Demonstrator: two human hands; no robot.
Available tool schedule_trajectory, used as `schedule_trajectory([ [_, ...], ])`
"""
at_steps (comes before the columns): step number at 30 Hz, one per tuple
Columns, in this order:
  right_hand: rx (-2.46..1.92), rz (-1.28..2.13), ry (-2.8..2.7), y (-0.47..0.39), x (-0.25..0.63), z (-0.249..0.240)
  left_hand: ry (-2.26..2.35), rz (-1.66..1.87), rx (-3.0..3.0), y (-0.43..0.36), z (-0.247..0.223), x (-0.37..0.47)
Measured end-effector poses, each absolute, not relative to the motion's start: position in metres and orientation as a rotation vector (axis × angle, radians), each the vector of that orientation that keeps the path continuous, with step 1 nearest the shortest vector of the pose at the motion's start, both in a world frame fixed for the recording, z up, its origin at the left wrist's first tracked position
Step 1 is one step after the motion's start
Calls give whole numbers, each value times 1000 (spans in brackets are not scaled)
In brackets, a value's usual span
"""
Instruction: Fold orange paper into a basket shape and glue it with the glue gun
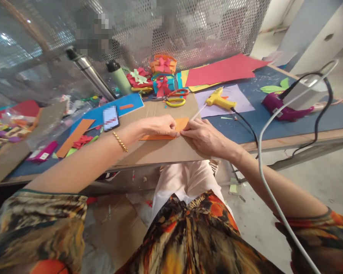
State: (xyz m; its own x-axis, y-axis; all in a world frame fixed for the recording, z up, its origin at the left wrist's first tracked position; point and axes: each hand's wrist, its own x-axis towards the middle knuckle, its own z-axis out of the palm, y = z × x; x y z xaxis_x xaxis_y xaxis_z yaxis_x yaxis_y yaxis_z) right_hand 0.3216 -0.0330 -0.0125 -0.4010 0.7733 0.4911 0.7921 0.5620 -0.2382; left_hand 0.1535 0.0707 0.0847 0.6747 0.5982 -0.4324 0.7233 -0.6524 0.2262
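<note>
A piece of orange paper (183,123) lies on a cardboard sheet (165,150) at the table's front edge. My left hand (162,126) is closed over the paper, fingers curled and thumb pressed on it. At the paper's right end, my right hand (204,134) pinches the edge between thumb and fingers, its fingertips close to the left thumb. The left palm hides part of the paper. Just behind my right hand, a white glue stick (198,113) sticks out of a yellow glue gun (220,99), which rests on lilac paper (242,101).
Red-and-yellow scissors (175,99) lie behind the hands, near small paper baskets with bows (163,65). A phone (111,118), a green bottle (119,78) and a steel flask (91,72) stand left. Red sheets (223,70) lie behind. A white cable (261,163) hangs across the right.
</note>
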Motion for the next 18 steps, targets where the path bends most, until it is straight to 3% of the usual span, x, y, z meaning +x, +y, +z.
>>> schedule_trajectory([
  [18,-1246,-64,-2257,-32,323,-16,1146,-530,2425,78,83,152],
])
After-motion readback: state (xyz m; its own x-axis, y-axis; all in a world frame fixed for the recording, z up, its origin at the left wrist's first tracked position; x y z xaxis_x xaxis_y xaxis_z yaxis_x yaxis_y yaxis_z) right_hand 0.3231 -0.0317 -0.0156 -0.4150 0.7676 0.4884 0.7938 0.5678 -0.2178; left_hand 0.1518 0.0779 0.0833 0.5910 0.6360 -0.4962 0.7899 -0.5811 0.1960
